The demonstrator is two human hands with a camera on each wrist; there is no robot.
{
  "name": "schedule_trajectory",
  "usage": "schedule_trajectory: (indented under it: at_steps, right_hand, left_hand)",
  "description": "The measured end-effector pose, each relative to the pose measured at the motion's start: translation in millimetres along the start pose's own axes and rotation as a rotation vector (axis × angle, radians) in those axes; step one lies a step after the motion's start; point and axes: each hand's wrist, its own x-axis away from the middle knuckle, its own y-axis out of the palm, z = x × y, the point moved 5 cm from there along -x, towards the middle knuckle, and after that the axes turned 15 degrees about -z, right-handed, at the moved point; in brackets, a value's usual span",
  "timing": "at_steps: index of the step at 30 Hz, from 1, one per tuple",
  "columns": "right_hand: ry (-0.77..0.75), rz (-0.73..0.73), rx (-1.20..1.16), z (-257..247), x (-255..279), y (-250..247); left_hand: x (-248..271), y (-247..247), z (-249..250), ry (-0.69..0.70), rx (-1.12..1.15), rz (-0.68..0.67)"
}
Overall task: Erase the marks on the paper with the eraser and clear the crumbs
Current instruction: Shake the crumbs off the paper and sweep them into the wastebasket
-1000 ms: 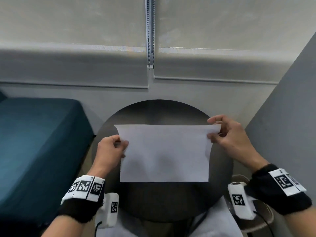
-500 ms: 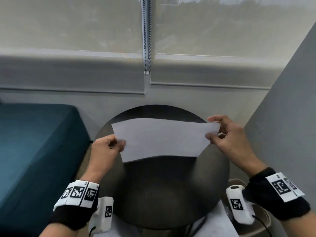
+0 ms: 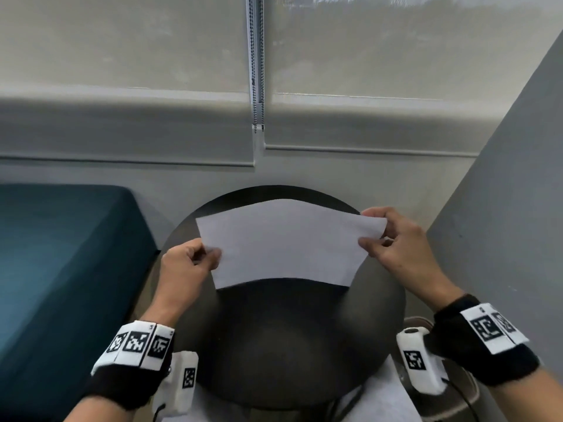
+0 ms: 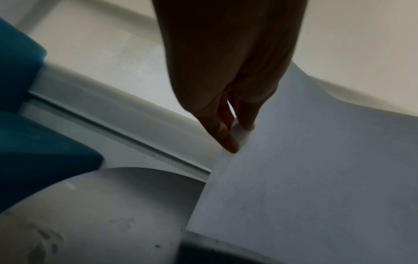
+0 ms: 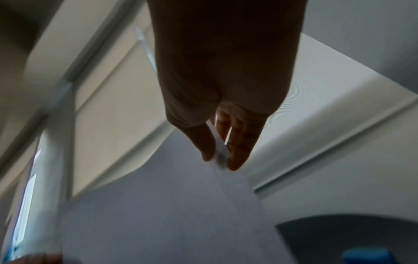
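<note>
Your left hand (image 3: 185, 266) and right hand (image 3: 396, 239) still pinch the paper's (image 3: 283, 242) side edges, now lifted off the round dark worktop (image 3: 274, 345) and bowed upward. Left of the worktop sits a teal bed (image 3: 61, 254); behind it hang roller blinds (image 3: 122, 71).

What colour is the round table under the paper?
Dark grey, nearly black table, seen best in the head view, below the white paper.

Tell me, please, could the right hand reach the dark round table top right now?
Probably not at once: the right hand pinches the paper, held up with the left hand above the table.
</note>
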Motion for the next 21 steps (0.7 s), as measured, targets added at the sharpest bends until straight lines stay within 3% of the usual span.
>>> schedule_trajectory:
  at_steps: [4,8,11,17,21]
  right_hand:
    - [-0.018,0.056,-0.039,2.4,-1.5,-5.8]
    - [0.038,0.000,-0.002,9.5,-5.3,0.7]
    - [0.013,0.071,-0.062,11.2,-7.8,-6.4]
    - [0.050,-0.012,-0.034,21.2,-20.7,-2.9]
    - [0.214,-0.038,-0.034,63.8,-40.2,-14.9]
  left_hand:
    - [-0.9,-1.6,7.8,0.049,0.017,0.028]
    - [-4.4,1.1,-0.5,0.003,-0.034,-0.014]
    - [-5.2,-2.0,-5.2,0.013,-0.005,0.020]
    - [-16.0,-6.4,-5.0,-0.009,-0.065,0.034]
    - [-39.6,-32.1,-3.4,-0.051,-0.020,0.119]
